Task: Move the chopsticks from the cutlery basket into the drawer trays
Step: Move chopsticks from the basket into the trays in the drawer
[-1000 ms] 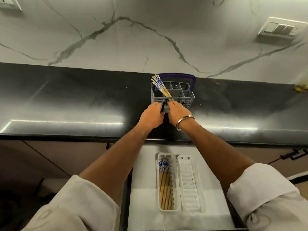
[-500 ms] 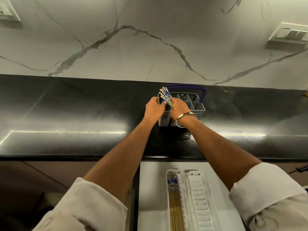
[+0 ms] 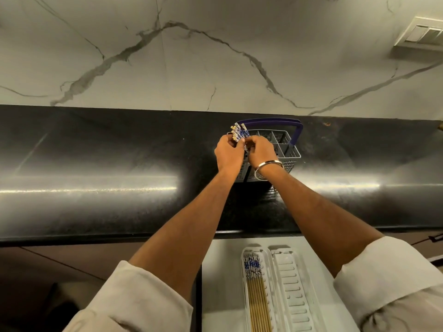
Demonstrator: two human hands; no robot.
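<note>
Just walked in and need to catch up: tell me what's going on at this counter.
A person is emptying a grey cutlery basket on the black counter. Both the left hand and the right hand are gathered around a bundle of blue-patterned chopsticks standing at the basket's left end. Below, in the open drawer, the left tray already holds chopsticks, while the right tray is empty.

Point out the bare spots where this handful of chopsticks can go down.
Free: the right tray in the drawer, empty beside the left tray already lined with chopsticks. The countertop left of the cutlery basket is bare too. Crowded: the basket's near left corner, where both hands meet.
</note>
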